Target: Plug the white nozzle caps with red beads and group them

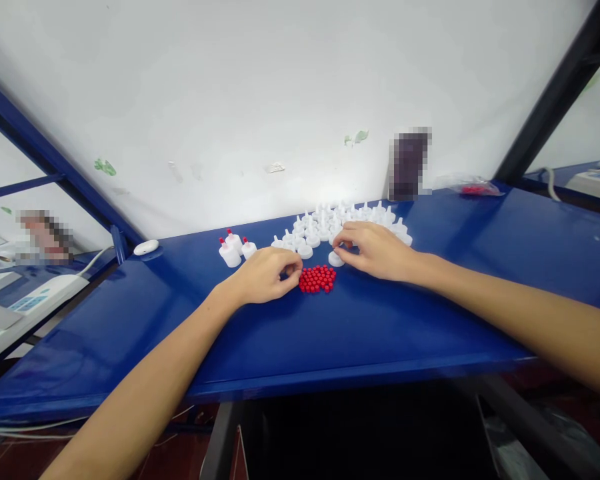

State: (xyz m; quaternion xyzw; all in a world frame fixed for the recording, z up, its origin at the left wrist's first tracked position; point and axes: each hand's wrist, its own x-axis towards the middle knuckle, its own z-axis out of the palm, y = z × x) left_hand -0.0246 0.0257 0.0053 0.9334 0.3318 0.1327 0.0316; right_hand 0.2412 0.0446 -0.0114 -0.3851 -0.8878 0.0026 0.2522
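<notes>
On the blue table [360, 320] lies a small heap of red caps [317, 279]. My left hand [266, 275] rests just left of that heap, fingers pinched together at its edge; what they hold is too small to make out. My right hand [377, 250] reaches over from the right, fingers curled on a white nozzle cap [336, 258] beside the heap. Behind both hands spreads a cluster of several white nozzle caps [345, 223]. Three white caps with red tips [235, 249] stand apart at the left.
A white wall rises right behind the table. A white oval object [146, 247] lies at the table's back left. A clear bag with red pieces [473, 187] sits at the back right near a dark blurred object [409, 165]. White equipment [25, 303] stands left.
</notes>
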